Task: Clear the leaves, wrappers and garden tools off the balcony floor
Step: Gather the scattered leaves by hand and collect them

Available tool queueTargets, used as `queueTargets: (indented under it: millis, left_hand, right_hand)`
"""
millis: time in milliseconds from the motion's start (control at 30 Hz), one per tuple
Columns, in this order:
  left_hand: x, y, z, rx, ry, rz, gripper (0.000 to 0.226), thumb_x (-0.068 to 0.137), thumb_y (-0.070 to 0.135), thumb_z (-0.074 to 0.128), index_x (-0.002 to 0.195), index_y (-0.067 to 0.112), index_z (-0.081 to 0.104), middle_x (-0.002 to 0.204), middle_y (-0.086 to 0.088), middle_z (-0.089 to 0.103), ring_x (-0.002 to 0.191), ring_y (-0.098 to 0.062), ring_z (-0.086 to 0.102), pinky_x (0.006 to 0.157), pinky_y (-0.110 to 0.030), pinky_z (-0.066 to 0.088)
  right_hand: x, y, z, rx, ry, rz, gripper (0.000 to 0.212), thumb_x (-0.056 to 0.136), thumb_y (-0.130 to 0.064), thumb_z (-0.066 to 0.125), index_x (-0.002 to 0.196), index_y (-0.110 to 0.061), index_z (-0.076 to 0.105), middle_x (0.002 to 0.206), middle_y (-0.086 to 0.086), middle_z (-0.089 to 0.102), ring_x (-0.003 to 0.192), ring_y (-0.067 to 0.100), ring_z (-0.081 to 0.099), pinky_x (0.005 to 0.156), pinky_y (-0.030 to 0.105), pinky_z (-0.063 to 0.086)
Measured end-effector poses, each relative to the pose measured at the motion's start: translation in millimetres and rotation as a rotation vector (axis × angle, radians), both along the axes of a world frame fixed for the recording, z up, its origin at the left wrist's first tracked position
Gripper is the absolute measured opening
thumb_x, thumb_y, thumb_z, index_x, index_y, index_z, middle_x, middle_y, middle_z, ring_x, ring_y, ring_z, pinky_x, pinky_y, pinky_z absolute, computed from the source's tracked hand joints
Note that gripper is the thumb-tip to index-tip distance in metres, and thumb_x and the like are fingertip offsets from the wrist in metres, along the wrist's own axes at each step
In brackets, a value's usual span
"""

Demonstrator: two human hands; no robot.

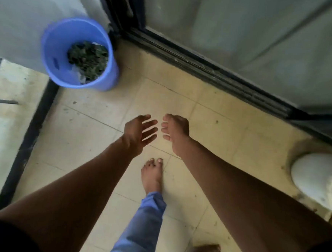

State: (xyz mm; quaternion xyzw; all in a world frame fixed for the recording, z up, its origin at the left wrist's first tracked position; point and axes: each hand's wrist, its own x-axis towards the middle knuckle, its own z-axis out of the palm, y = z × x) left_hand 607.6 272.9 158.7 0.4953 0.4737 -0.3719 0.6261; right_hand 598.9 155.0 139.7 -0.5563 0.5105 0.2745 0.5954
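Risk first: both hands are hanging over bare floor (93,124) with nothing in them, well apart from the blue bucket (53,57) in the corner by the door track (205,69). Anything dropped from this spot is landing back on the tiles, not in the bucket. The bucket is also sitting right at the wall, so a careless reach or a kick from the bare foot (152,176) could be tipping it and spilling the load. The view is blurring, so small scraps could be getting missed.

Left hand (139,131): fingers are spreading straight and loose, touching nothing, holding nothing. Right hand (175,129): fingers are bending slightly downward, relaxed, also gripping nothing that I can see. The two hands are hovering just beside each other, not touching.

Task items: dark leaves (88,59) are lying inside the bucket, with what is looking like a pale wrapper scrap (77,74) beside them. No garden tools are showing. A white pot (314,175) is standing at the right edge. My read: floor in view is looking mostly cleared.
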Motion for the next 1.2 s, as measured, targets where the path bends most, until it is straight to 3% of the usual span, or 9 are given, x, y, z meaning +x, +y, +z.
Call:
queueTargets:
  millis: [67,200,300,500,633,800,933,1000,1200]
  left_hand:
    - [-22,-33,-3,0.020,0.026,-0.180,0.034,0.106,0.023,0.042,0.130,0.013,0.065,0.122,-0.009,0.074,0.117,-0.030,0.068,0.107,-0.044,0.052]
    - [-89,-101,-14,0.031,0.063,-0.549,0.037,0.108,0.024,0.038,0.131,0.013,0.065,0.126,-0.011,0.072,0.118,-0.034,0.067,0.105,-0.043,0.052]
    - [-137,-151,-15,0.072,0.065,-0.781,0.034,0.108,0.025,0.040,0.128,0.016,0.067,0.123,-0.009,0.073,0.115,-0.031,0.068,0.098,-0.040,0.054]
    - [-249,-231,-5,0.078,-0.002,-1.185,0.031,0.105,0.028,0.050,0.127,0.016,0.068,0.117,-0.007,0.076,0.106,-0.027,0.071,0.079,-0.033,0.056]
    - [-333,-275,2,0.078,-0.037,-1.461,0.032,0.105,0.027,0.053,0.131,0.012,0.064,0.122,-0.012,0.073,0.107,-0.029,0.068,0.077,-0.033,0.054]
    - [-440,-329,13,0.098,-0.060,-1.787,0.029,0.105,0.028,0.054,0.127,0.013,0.066,0.118,-0.010,0.073,0.104,-0.028,0.068,0.077,-0.031,0.053]
    - [-508,-372,23,0.069,-0.065,-1.967,0.021,0.103,0.022,0.055,0.115,0.012,0.069,0.099,-0.009,0.069,0.090,-0.026,0.058,0.066,-0.028,0.043]
    - [-533,-394,25,0.042,-0.082,-2.033,0.021,0.103,0.022,0.055,0.118,0.012,0.068,0.103,-0.012,0.069,0.091,-0.026,0.056,0.073,-0.032,0.046]
    - [-579,-450,14,-0.052,-0.107,-2.145,0.027,0.105,0.024,0.053,0.125,0.011,0.066,0.115,-0.015,0.072,0.102,-0.029,0.067,0.091,-0.037,0.050]
  right_hand:
    - [-42,-39,-6,-0.029,0.036,-0.010,0.027,0.097,-0.021,0.058,0.103,0.003,0.068,0.091,0.014,0.068,0.078,0.027,0.061,0.071,0.042,0.056]
    - [-136,-107,-7,-0.185,0.082,0.217,0.027,0.093,-0.022,0.054,0.094,0.000,0.070,0.100,0.021,0.074,0.097,0.039,0.069,0.087,0.045,0.056]
    - [-207,-152,-7,-0.244,0.130,0.251,0.029,0.093,-0.025,0.050,0.095,-0.006,0.073,0.097,0.015,0.075,0.095,0.035,0.069,0.084,0.038,0.057]
    - [-352,-224,-4,-0.238,0.176,0.028,0.027,0.093,-0.024,0.051,0.097,-0.009,0.073,0.098,0.011,0.076,0.096,0.031,0.071,0.089,0.040,0.057]
    - [-453,-259,-2,-0.216,0.198,-0.095,0.026,0.092,-0.024,0.052,0.098,-0.009,0.072,0.099,0.011,0.076,0.098,0.031,0.070,0.090,0.039,0.057]
    - [-573,-287,2,-0.214,0.219,-0.265,0.024,0.091,-0.027,0.055,0.098,-0.012,0.073,0.097,0.007,0.075,0.098,0.028,0.068,0.068,0.027,0.046]
    - [-657,-297,7,-0.213,0.245,-0.460,0.024,0.089,-0.031,0.059,0.108,-0.021,0.069,0.111,0.003,0.068,0.106,0.027,0.064,0.082,0.028,0.051]
    - [-691,-299,7,-0.206,0.255,-0.519,0.024,0.088,-0.033,0.060,0.110,-0.025,0.067,0.111,0.000,0.067,0.104,0.025,0.065,0.085,0.031,0.054]
    - [-748,-309,-2,-0.236,0.317,-0.566,0.016,0.086,-0.026,0.061,0.098,-0.021,0.070,0.095,0.000,0.069,0.088,0.020,0.065,0.071,0.024,0.046]
